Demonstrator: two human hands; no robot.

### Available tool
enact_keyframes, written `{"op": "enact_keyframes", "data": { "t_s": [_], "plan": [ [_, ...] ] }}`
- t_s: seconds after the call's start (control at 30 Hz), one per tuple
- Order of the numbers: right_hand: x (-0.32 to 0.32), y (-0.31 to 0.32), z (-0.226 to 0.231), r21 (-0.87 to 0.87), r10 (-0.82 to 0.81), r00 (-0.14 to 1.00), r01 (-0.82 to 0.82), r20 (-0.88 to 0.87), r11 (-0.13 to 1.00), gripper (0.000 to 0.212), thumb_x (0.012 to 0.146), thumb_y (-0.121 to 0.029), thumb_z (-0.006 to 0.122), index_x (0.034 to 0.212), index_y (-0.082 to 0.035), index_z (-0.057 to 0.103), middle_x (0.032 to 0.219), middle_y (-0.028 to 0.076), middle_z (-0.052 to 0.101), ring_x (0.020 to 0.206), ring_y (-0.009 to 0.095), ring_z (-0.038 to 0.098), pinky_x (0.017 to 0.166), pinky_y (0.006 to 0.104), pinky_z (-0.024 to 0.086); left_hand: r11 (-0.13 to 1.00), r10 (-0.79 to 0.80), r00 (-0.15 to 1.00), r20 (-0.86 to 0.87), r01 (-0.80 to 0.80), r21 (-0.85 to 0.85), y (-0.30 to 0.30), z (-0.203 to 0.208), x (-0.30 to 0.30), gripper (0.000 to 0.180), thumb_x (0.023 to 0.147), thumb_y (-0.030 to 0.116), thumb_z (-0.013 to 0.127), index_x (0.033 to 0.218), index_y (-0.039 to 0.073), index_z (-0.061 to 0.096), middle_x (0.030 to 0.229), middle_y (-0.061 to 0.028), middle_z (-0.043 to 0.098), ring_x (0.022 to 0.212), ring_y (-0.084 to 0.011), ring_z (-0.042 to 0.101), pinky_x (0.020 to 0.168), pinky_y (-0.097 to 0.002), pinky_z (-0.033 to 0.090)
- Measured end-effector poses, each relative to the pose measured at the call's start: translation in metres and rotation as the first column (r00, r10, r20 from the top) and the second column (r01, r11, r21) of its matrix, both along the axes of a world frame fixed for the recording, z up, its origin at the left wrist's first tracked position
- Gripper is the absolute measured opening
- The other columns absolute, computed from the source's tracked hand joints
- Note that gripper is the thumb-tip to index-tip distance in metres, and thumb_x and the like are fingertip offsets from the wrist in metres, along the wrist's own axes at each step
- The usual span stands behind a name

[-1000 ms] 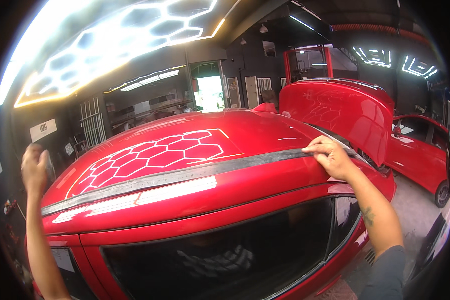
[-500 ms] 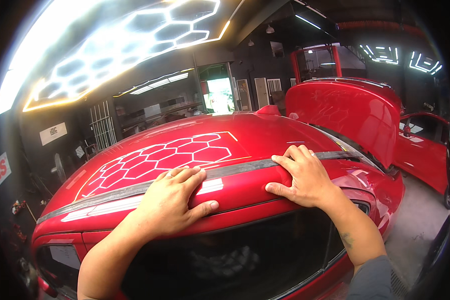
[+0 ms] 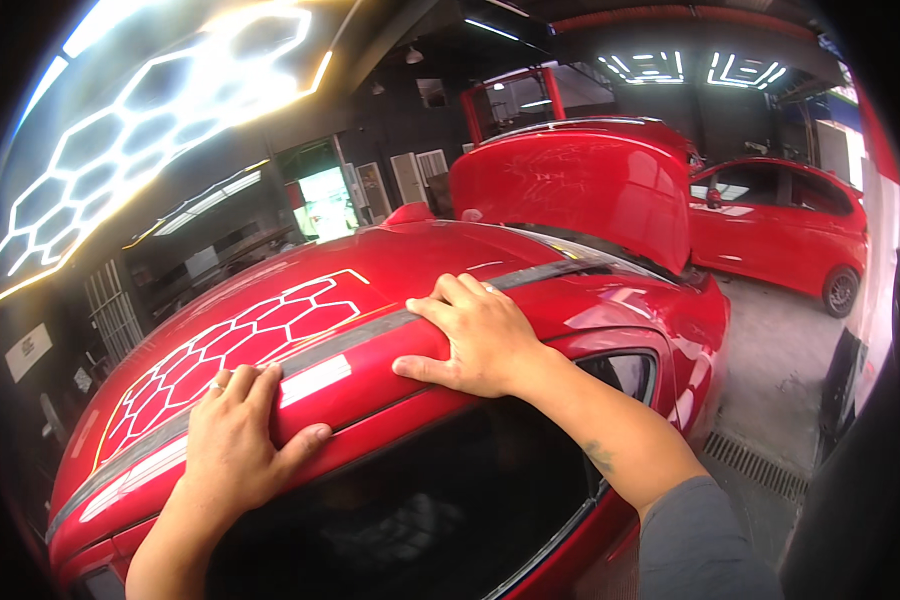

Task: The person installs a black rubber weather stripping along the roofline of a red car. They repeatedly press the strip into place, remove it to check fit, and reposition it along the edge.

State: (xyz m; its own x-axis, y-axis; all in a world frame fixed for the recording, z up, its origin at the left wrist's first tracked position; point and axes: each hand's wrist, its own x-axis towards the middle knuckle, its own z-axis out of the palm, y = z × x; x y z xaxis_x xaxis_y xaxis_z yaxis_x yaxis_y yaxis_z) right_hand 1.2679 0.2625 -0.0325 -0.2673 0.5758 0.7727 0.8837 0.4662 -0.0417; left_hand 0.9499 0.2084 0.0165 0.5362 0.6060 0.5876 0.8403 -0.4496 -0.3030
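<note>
Resting both hands on side of roof of red car (image 3: 420, 260), over long dark strip (image 3: 345, 341) lying lengthwise along roof edge. Showing strip in gap between hands and running on past both, toward lower left and toward glass at upper right. Placing left hand (image 3: 232, 437) across strip, with fingers loosely bent and close together, thumb spread well away onto red edge. Placing right hand (image 3: 482, 337) farther along, with fingers slightly parted and reaching onto strip, thumb stretched out leftward over red edge. Closing neither hand around anything, just touching from above. Can't tell force of press. Wearing ring on each hand, grey sleeve (image 3: 700, 545) on right arm. Has dark side window (image 3: 400, 500) below hands. Mirroring hexagonal lights (image 3: 155, 130) as white pattern on roof, just beside strip. Has small red fin (image 3: 407, 214) farther across roof, raised red panel (image 3: 575, 190) to right of fin, second red car (image 3: 775, 225) at far right, floor grate (image 3: 758, 468) nearer, in grey floor (image 3: 770, 370).
</note>
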Motion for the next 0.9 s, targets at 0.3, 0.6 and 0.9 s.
{"op": "enact_keyframes", "data": {
  "t_s": [0.3, 0.6, 0.9],
  "plan": [
    [0.128, 0.013, -0.023, 0.079, 0.129, 0.974, -0.116, -0.186, 0.99, 0.048, 0.112, -0.038, 0.059, 0.147, -0.006, 0.066, 0.141, 0.023, 0.068, 0.132, 0.043, 0.064, 0.113, 0.0497, 0.05, 0.999, 0.037, 0.992, 0.117, -0.037, 0.001, -0.016, -0.014, -0.007, 0.064, 0.086, 0.037, 0.083, 0.131, -0.006, 0.069, 0.12, -0.0202, 0.07, 0.112, -0.0416, 0.066, 0.098, -0.0506, 0.052],
    [0.4, 0.065, -0.054, -0.392, 0.292, 0.786, -0.547, -0.545, 0.74, 0.054, 0.099, -0.007, 0.077, 0.151, -0.007, 0.065, 0.147, 0.012, 0.069, 0.138, 0.023, 0.061, 0.121, 0.0411, 0.046, 0.995, -0.003, 0.869, 0.495, -0.048, 0.089, -0.023, -0.034, -0.046, 0.031, 0.1, 0.019, 0.066, 0.112, -0.009, 0.073, 0.11, -0.0204, 0.073, 0.107, -0.0317, 0.071, 0.098, -0.0405, 0.053],
    [0.42, 0.11, -0.053, -0.268, 0.506, 0.536, -0.818, -0.676, 0.509, 0.049, 0.091, -0.003, 0.087, 0.138, -0.004, 0.073, 0.131, 0.011, 0.074, 0.128, 0.022, 0.066, 0.108, 0.0375, 0.051, 0.896, 0.354, 0.782, 0.513, -0.441, 0.055, -0.026, -0.017, -0.019, 0.04, 0.112, 0.026, 0.057, 0.117, -0.008, 0.078, 0.114, -0.026, 0.08, 0.112, -0.0352, 0.077, 0.099, -0.0426, 0.055]
  ]
}}
